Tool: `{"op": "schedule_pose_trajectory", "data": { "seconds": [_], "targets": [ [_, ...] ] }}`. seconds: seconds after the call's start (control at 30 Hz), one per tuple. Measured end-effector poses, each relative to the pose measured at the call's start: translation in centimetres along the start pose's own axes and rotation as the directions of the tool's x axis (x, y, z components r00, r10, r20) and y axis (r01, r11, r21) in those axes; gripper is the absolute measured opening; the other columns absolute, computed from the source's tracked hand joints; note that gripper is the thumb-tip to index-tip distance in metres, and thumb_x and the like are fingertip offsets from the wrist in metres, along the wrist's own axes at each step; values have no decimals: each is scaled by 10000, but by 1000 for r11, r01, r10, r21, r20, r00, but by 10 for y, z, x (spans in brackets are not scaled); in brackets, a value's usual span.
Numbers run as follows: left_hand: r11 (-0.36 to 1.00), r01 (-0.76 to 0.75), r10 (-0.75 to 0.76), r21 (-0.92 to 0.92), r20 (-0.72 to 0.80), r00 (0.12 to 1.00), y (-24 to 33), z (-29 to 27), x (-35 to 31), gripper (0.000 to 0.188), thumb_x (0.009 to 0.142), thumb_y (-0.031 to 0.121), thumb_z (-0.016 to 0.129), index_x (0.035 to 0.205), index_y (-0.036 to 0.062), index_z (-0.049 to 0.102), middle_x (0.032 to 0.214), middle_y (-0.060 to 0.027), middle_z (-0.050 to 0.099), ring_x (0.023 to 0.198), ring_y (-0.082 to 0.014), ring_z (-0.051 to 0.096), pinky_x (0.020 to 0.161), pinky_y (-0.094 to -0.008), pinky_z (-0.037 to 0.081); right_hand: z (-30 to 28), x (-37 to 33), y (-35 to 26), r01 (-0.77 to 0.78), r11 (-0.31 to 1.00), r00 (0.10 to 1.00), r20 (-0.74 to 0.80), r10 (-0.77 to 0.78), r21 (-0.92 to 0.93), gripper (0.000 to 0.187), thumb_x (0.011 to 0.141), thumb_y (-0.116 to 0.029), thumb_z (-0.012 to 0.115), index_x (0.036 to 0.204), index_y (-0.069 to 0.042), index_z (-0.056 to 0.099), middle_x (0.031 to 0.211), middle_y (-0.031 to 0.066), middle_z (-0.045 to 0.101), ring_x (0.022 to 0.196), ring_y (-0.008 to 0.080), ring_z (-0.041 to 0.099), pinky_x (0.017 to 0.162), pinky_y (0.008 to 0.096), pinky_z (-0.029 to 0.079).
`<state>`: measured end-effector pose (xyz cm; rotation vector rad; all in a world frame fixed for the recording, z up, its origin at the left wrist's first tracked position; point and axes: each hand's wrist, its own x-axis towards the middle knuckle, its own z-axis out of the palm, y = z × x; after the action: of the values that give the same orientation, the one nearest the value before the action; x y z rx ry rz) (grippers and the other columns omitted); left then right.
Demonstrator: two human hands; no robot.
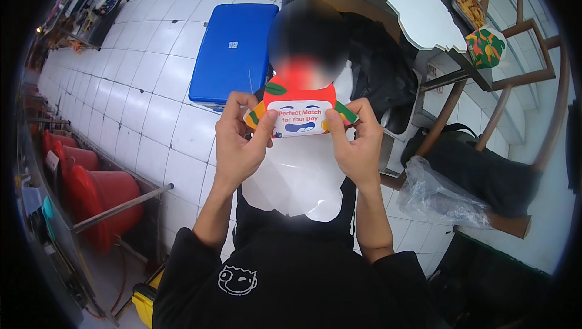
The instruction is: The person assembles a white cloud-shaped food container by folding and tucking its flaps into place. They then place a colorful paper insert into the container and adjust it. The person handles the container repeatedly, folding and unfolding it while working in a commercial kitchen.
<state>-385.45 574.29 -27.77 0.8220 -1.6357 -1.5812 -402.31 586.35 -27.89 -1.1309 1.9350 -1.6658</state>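
Between both hands, above my lap, is a red paper food box (299, 94) with a white printed panel, green and orange side flaps and a leaf figure. My left hand (245, 128) pinches its left flap, thumb on the front panel. At the opposite side my right hand (359, 138) grips the green flap, with its thumb pressed on the front. Below the box, flat white cardboard blanks (294, 177) with scalloped edges rest on my lap. The box's back and inside are hidden from me.
A blue lidded bin (233, 50) stands on the tiled floor ahead, beside a person in black (382, 56). More white blanks (418, 11) lie on the metal table, near a finished patterned box (485, 47) and a tray of fried food (467, 2). Red tubs (106, 199) stand left; clear plastic (436, 192) lies right.
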Motion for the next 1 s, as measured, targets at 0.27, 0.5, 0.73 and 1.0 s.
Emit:
{"op": "schedule_pose_trajectory", "data": {
  "seconds": [0.27, 0.5, 0.73, 1.0],
  "targets": [
    [996, -33, 32, -89, -7, 999, 6, 10, -6, 422, 1004, 138, 648, 1318, 45, 381, 884, -98, 692, 692, -39, 618, 532, -157, 435, 17, -5, 3, 71, 997, 996, -48, -71, 10, 366, 986, -40, 631, 1273, 32, 415, 899, 134, 724, 793, 157, 718, 706, 273, 540],
    [994, 65, -64, -92, 23, 998, 6, 3, -13, 437, 1024, 148, 629, 1351, 37, 360, 993, -139, 719, 762, -52, 633, 571, -181, 463, 13, -13, 15, 50, 993, 999, -11, -50, 105, 322, 1002, -48, 617, 1232, 31, 406, 985, 184, 698, 924, 163, 704, 859, 306, 532],
    [996, 53, -54, -71, -12, 998, -2, -3, -15, 418, 1029, 182, 635, 1346, 37, 405, 973, -109, 705, 725, -53, 614, 577, -182, 476, 9, -18, 10, -79, 919, 996, 67, 57, 387, 365, 996, -37, 618, 1272, -4, 382, 1091, 154, 651, 1002, 178, 665, 894, 320, 513],
    [907, -20, -30, -420, -112, 993, -16, -47, -6, 314, 1063, 238, 568, 1272, 22, 477, 996, -106, 687, 703, -72, 608, 587, -227, 484, 5, -16, 14, 42, 893, 998, 17, -55, 447, 445, 990, -9, 577, 1371, -12, 349, 906, 58, 572, 774, 98, 554, 738, 246, 460]
  ]
}}
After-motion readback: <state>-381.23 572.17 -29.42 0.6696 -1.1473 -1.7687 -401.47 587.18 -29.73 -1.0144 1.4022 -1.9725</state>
